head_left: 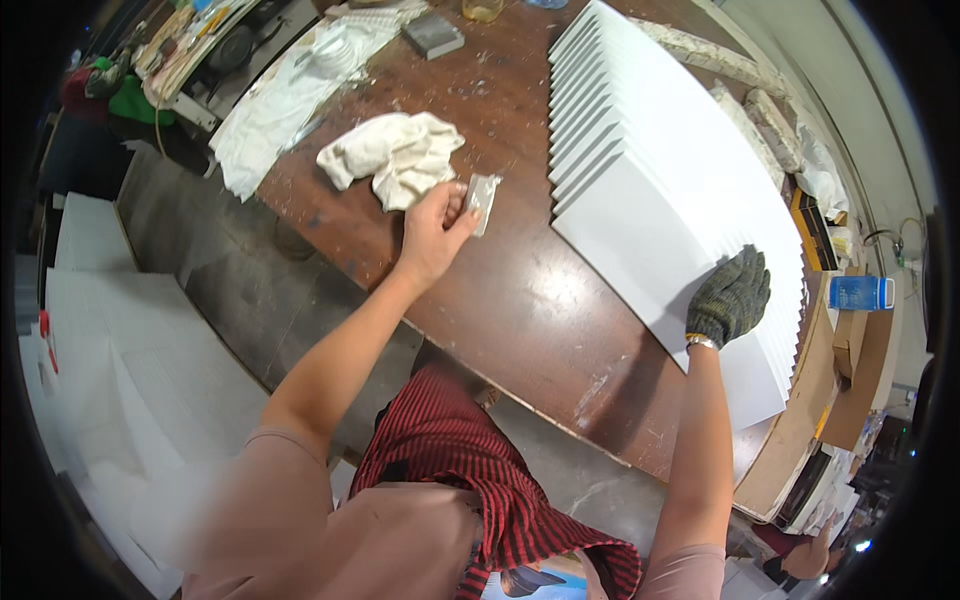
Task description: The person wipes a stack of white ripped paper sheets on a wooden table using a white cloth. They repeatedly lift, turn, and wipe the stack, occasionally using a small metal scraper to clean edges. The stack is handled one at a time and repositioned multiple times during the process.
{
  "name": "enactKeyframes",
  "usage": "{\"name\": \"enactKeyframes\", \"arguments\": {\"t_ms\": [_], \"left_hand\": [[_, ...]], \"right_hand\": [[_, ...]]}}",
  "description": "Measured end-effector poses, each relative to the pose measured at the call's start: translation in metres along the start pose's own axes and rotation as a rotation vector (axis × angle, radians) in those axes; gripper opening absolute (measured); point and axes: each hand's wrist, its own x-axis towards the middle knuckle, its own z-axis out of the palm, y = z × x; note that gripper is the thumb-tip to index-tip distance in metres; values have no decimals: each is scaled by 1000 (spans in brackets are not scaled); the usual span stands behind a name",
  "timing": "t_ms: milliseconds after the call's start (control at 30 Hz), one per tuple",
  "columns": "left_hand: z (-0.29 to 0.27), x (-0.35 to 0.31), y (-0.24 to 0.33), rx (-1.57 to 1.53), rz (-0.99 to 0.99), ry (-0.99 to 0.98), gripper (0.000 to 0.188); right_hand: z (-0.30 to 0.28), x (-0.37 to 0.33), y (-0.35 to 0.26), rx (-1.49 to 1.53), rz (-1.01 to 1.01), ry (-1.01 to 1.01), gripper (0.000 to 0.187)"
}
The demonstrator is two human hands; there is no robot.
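Observation:
My bare left hand (438,232) pinches a small flat grey rectangular piece (483,204) between thumb and fingers, just above the brown table. Its kind is hard to tell; pale smears show on it. Right behind that hand lies a crumpled cream cloth (395,150). My right hand (730,297), in a dark knitted glove, lies flat with fingers stretched on a fanned stack of white sheets (640,170). The sheets overlap in steps, their edges staggered along the stack's left and right sides.
The brown table (540,330) has worn, paint-marked patches. A grey block (433,36) and a white cloth (290,100) sit at the far left. Rough pale blocks (770,130) line the right side, near a blue container (860,293). White boards (130,350) stand on the left.

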Motion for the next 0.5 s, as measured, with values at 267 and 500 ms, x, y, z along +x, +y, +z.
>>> {"name": "enactKeyframes", "arguments": {"t_ms": [267,500], "left_hand": [[90,34,33,9,-15,-40,29],[131,75,66,241,-159,-47,34]], "right_hand": [[-10,2,-6,106,36,-26,41],[-16,6,-10,169,55,-31,42]]}}
